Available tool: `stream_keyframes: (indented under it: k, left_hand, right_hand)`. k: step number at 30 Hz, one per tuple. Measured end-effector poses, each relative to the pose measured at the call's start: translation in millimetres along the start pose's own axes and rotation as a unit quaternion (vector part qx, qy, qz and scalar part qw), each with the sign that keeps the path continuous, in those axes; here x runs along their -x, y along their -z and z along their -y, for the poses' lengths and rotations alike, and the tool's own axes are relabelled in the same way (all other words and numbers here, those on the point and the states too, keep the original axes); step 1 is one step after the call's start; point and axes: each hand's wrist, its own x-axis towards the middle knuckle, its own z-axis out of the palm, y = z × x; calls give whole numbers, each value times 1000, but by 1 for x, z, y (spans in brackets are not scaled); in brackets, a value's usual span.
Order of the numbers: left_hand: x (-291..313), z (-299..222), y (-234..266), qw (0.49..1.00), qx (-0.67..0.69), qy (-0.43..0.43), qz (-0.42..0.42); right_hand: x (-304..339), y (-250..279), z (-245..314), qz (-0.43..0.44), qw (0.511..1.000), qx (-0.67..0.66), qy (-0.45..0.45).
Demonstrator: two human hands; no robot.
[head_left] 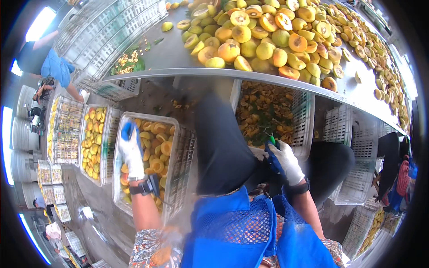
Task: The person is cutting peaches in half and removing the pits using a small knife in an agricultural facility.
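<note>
Judged from how things lie, we are partway through, with plenty left. From the middle of our view, a big heap of yellow-green fruit (268, 40) covers the metal table (165, 51) around one o'clock; cut faces show among it, several with brown centres that look like stones left in. At eight o'clock, a white crate (184, 149) holds a good load of fruit halves (157, 166), many showing a hollow, so this part seems done.

Our gloved left hand (131, 149) is over that crate at nine o'clock; we see no fruit in it and cannot tell whether its fingers are apart or together. Our gloved right hand (285, 160), at four o'clock, has its fingers clamped on a green-handled tool (272, 140), its thin metal tip pointing towards twelve.

At two o'clock, below the table edge, a second crate (304, 118) holds brownish scraps (263, 109) and leaves, apparently the waste so far. Farther out at nine o'clock, a third crate (110, 134) is loaded with yellow-red fruit (93, 145); whether all of it is uncut, we cannot tell.
</note>
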Motion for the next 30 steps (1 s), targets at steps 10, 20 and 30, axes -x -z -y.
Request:
stream_keyframes:
  k: [10,20,30]
  left_hand:
    - [-64,-160,-244,846,-338,-244,334]
    - [-67,-156,-225,927,94,63,357]
    - [84,-135,-218,706,451,248,486]
  right_hand:
    - [7,1,17,-3,997,-58,-46]
    - [14,15,28,19,981,-188,-51]
    - [32,-2,125,-41,947,-241,206]
